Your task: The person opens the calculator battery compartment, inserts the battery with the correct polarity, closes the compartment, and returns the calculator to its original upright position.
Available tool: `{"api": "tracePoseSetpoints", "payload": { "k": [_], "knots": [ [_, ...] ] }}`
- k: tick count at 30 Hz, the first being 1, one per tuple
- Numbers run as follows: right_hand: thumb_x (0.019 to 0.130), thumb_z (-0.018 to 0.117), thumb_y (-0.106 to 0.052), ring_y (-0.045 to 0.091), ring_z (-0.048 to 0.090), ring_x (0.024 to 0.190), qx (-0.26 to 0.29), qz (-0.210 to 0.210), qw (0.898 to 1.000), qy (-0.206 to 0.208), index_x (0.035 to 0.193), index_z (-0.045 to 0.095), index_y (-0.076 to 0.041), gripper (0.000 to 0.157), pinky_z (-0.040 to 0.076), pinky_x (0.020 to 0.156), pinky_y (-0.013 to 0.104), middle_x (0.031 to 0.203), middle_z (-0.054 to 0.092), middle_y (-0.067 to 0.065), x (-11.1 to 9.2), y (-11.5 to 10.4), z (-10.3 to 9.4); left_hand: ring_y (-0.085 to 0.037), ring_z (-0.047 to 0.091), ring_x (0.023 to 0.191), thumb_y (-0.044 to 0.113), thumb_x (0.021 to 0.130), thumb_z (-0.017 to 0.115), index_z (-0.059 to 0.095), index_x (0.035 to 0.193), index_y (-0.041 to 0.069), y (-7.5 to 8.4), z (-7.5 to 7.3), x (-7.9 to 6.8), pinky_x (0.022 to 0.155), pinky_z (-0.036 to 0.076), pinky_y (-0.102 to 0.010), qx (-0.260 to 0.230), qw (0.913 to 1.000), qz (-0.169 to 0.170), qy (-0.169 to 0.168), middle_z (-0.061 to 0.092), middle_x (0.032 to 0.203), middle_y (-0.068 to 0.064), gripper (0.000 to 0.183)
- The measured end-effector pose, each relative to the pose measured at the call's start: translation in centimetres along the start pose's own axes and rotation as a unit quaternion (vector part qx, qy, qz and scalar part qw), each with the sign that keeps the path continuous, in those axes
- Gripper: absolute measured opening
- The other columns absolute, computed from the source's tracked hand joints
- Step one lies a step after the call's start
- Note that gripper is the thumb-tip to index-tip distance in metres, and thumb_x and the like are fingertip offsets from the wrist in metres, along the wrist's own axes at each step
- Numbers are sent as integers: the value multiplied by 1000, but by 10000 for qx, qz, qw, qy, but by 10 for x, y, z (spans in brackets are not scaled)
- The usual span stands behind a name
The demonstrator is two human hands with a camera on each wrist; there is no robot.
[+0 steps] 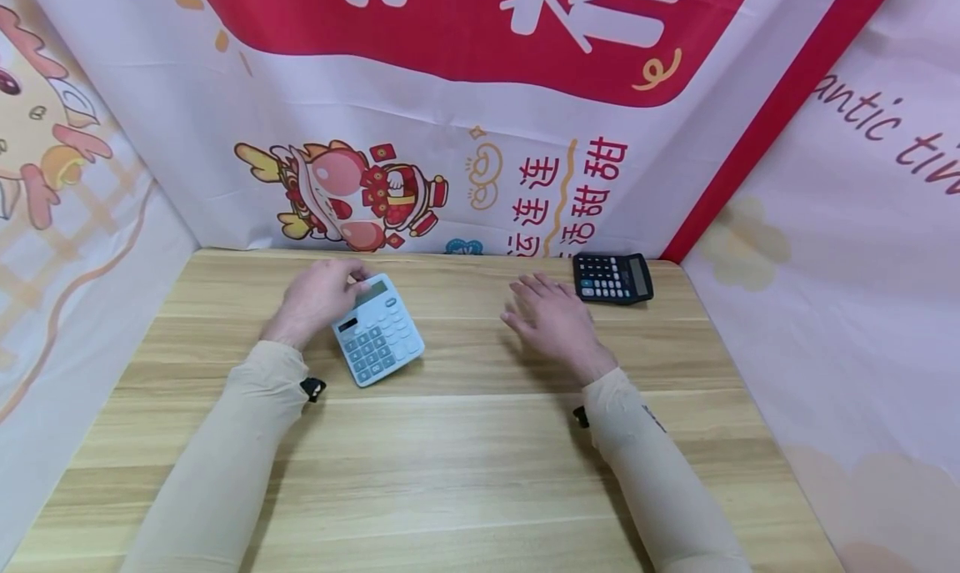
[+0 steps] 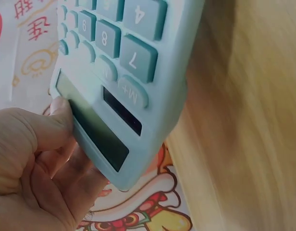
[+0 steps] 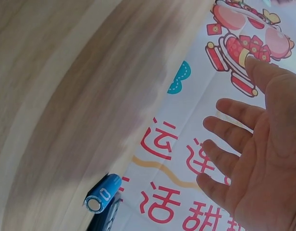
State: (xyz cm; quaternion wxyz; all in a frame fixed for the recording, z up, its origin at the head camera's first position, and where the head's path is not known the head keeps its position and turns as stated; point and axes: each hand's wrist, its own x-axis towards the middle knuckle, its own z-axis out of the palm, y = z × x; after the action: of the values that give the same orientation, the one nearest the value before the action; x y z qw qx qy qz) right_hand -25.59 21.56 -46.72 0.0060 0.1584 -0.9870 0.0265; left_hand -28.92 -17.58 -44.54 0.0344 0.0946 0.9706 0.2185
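My left hand (image 1: 318, 298) pinches a light blue calculator (image 1: 382, 331) by its screen end. In the left wrist view the thumb of that hand (image 2: 42, 163) lies at the edge of the screen on the light blue calculator (image 2: 138, 82), and the other fingers are behind it. The calculator is tilted, with its keys facing up toward me. Over the table at right, my right hand (image 1: 551, 319) is spread with nothing in it. A black calculator (image 1: 613, 278) lies just beyond it, at the back edge. The right wrist view shows the palm and straight fingers of the right hand (image 3: 258, 154).
The wooden table (image 1: 450, 473) meets a printed cloth backdrop (image 1: 450, 123) along its back edge. Cloth walls stand at the left and right. A blue rounded piece (image 3: 105, 190) with a white mark shows low in the right wrist view, by the table's back edge.
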Motion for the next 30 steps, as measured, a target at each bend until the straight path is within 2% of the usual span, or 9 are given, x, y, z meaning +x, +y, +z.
{"api": "tracePoseSetpoints", "payload": {
  "k": [6,12,17,21,27,30],
  "knots": [
    [104,49,-65,28,38,159,363,-48,9991,217,162,41,-26,70,35,129,56,169,44,3,0,-8,-2,-28,68,96,23,106,65,72,126,18,11,0,-1,82,55,-42,-495,9983,111,296,76,116,-11,22],
    [104,53,-62,27,47,153,958,-18,9948,348,161,41,-26,68,41,126,57,166,48,1,0,-18,-5,-27,65,99,23,106,65,72,123,20,18,3,-2,84,54,-42,-970,9932,161,621,75,118,-7,19],
    [105,53,-61,25,49,152,1219,-68,9921,279,162,40,-31,66,42,125,53,166,48,-2,0,-27,-11,-28,71,104,22,104,67,73,120,19,22,7,-1,87,58,-45,-1349,9848,280,1062,76,117,-7,17],
    [105,57,-56,23,51,151,1417,-299,9889,344,161,41,-30,64,43,125,51,164,51,-2,1,-33,-12,-31,74,105,17,103,68,74,116,16,27,11,-1,88,62,-48,-1709,9754,454,1319,76,115,-10,14],
    [101,63,-56,19,54,148,1486,-618,9862,390,158,46,-26,66,47,123,46,162,53,-4,3,-37,-11,-28,72,105,11,102,69,71,109,13,33,15,-1,91,63,-48,-1952,9642,780,1617,74,113,-10,8],
    [99,65,-56,18,55,148,1551,-718,9848,298,158,46,-27,68,48,122,45,162,54,-4,3,-39,-12,-28,70,105,9,102,68,69,109,11,36,17,-1,92,63,-48,-2030,9615,901,1616,71,112,-10,7]
  ]
}}
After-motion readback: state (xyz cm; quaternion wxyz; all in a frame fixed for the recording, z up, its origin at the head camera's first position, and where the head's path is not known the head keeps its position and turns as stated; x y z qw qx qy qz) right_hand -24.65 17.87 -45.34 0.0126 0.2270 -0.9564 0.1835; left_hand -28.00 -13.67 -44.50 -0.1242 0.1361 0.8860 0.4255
